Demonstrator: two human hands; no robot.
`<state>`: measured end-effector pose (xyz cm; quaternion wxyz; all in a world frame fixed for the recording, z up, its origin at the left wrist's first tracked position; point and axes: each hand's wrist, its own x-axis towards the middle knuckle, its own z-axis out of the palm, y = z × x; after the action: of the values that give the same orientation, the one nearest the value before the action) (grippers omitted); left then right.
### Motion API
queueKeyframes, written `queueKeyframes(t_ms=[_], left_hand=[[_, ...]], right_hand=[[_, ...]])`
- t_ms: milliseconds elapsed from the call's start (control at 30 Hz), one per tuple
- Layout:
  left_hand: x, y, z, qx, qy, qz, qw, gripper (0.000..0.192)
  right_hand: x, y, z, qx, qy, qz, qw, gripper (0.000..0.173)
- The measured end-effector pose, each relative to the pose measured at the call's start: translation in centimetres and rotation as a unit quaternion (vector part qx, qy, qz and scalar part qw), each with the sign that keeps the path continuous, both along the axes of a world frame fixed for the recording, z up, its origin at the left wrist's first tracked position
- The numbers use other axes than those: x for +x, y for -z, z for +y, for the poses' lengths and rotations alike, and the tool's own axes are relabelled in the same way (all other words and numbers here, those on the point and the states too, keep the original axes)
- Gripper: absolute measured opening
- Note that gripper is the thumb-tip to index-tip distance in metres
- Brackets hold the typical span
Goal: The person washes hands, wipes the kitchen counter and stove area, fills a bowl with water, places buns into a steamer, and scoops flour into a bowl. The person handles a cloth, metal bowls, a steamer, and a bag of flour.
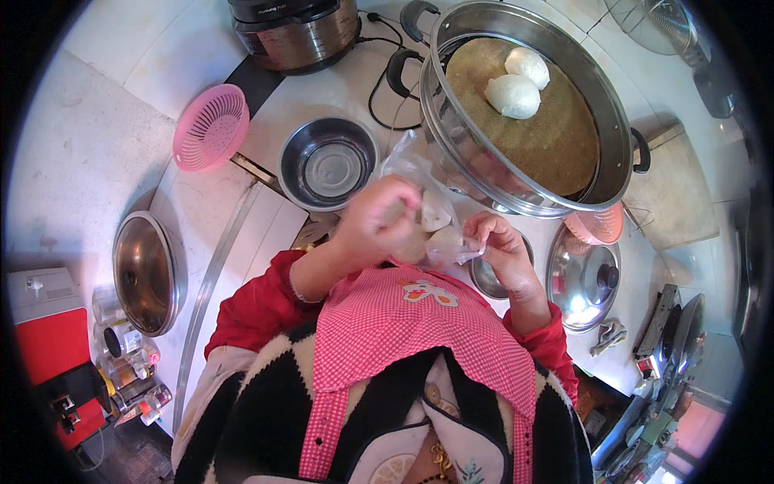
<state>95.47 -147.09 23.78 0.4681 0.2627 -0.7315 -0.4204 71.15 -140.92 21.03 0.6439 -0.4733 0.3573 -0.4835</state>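
My right hand (505, 248) pinches the edge of a clear plastic bag (411, 158) in front of the apron. Pale round buns (435, 212) lie inside the bag. My left hand (387, 221), blurred, is at the bag's other side with its fingers curled; whether it grips the bag or a bun cannot be told. Beyond the bag, two white buns (513, 95) sit touching each other on the tan mesh liner (544, 148) of a large steel steamer pot (611, 115). A dark-bottomed metal basin (329, 163) stands just beyond my left hand.
A pink plastic basket (211, 127) and an electric cooker (296, 36) with a black cable are at the far left. Steel lids (145, 272) lie on both sides, one a glass lid (583, 281) near an orange basket (595, 224). A metal bowl (490, 275) is partly behind my right hand.
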Motion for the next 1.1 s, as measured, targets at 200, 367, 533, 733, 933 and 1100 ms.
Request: queueKeyframes(t_ms=[200, 367, 533, 733, 933, 1100], left_hand=[[-4.3, 7.2, -2.5, 0.022, 0.053, -0.291, 0.955, 0.017], [-6.2, 7.2, -2.8, 0.080, 0.002, -0.478, 0.874, 0.048], [-7.3, 11.7, -2.4, 0.156, -0.027, -0.388, 0.908, 0.069], [-5.9, 7.6, -1.3, 0.134, -0.007, -0.321, 0.937, 0.062], [-0.5, -1.4, -1.9, 0.100, 0.163, -0.417, 0.888, 0.057], [2.9, -6.6, -4.4, 0.158, 0.303, -0.214, 0.915, 0.071]], right_hand=[[0.2, 0.2, 1.3, -0.025, 0.096, -0.052, 0.994, 0.017], [-0.4, 1.1, 2.3, -0.089, 0.102, 0.014, 0.991, 0.019], [0.2, 0.2, 3.0, -0.148, 0.003, 0.147, 0.978, 0.026], [-2.7, 2.9, 2.6, -0.087, 0.294, 0.086, 0.948, 0.022], [-2.5, 3.9, 3.0, -0.066, 0.311, 0.165, 0.934, 0.023], [-2.3, 3.6, 2.9, -0.079, 0.289, 0.150, 0.942, 0.024]])
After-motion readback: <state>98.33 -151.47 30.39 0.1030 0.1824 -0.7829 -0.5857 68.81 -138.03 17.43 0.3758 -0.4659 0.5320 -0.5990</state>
